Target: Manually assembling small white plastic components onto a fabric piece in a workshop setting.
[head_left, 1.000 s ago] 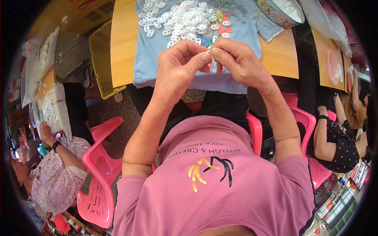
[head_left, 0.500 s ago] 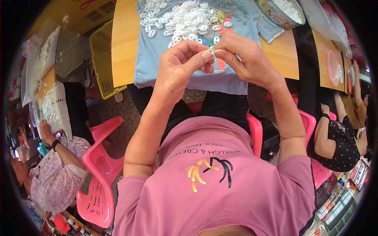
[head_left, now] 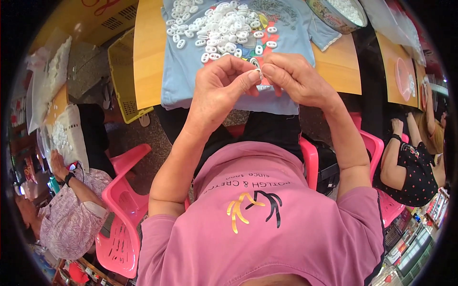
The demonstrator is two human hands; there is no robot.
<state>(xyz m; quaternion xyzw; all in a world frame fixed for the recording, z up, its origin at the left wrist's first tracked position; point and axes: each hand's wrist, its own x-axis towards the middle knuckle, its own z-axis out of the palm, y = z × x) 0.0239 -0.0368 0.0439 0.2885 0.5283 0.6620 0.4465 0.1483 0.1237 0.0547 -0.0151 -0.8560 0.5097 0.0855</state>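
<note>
Above the near edge of a light-blue printed shirt (head_left: 183, 93) spread on the table, my two hands meet. My left hand (head_left: 222, 83) is closed, with a small white-and-silvery looped piece (head_left: 257, 70) pinched between thumb and fingers. Right beside it, my right hand (head_left: 296, 78) is closed too, thumb against forefinger; whatever lies in that pinch is hidden by the fingers. Just beyond both hands is a heap of small white oval plastic pieces with two holes each (head_left: 226, 26). Several loose ones are scattered around the heap.
A round printed tin (head_left: 334, 14) of white bits stands at the far right of the wooden table (head_left: 148, 62). A yellow plastic crate (head_left: 125, 86) is on the floor to the left. Other people sit at both sides, near pink chairs (head_left: 119, 205).
My right hand has shifted slightly toward me, its fingertips lower beside the looped piece. My left hand keeps its pinch. The whole view has moved a little.
</note>
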